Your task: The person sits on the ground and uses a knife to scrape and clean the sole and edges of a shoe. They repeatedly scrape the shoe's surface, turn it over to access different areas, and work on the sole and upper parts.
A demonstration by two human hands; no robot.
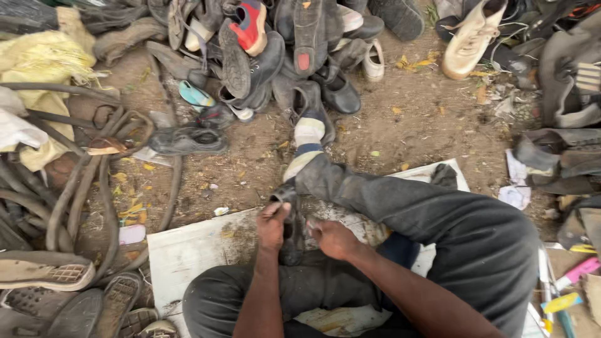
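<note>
We sit on the ground with our legs in dark grey trousers (438, 213), the right one stretched forward over a scuffed whitish board (194, 250) that lies on the dirt. Between our knees, over that board, we hold a worn black shoe (289, 225), standing roughly on end. Our left hand (273, 225) is closed around its upper left edge, fingers curled over the material. Our right hand (335, 239) is closed too, pressing against the shoe's right side low down; whether it pinches something small there we cannot tell.

Our outstretched foot wears a striped cream and blue sock (307, 145) and points toward a heap of worn dark shoes and boots (294, 56), well apart from our hands. In that heap a red and blue shoe (250, 25) lies sole up, and a small turquoise sandal (194, 95) sits at its left edge. A cream lace-up sneaker (471, 39) lies farther right on the bare brown dirt floor (407, 119). To our left, looped strips of dark rubber (81, 188) curl beside a yellow woven sack (47, 59), and brown shoe soles (44, 272) lie near the board's left corner. More dark footwear is stacked along the right edge.
</note>
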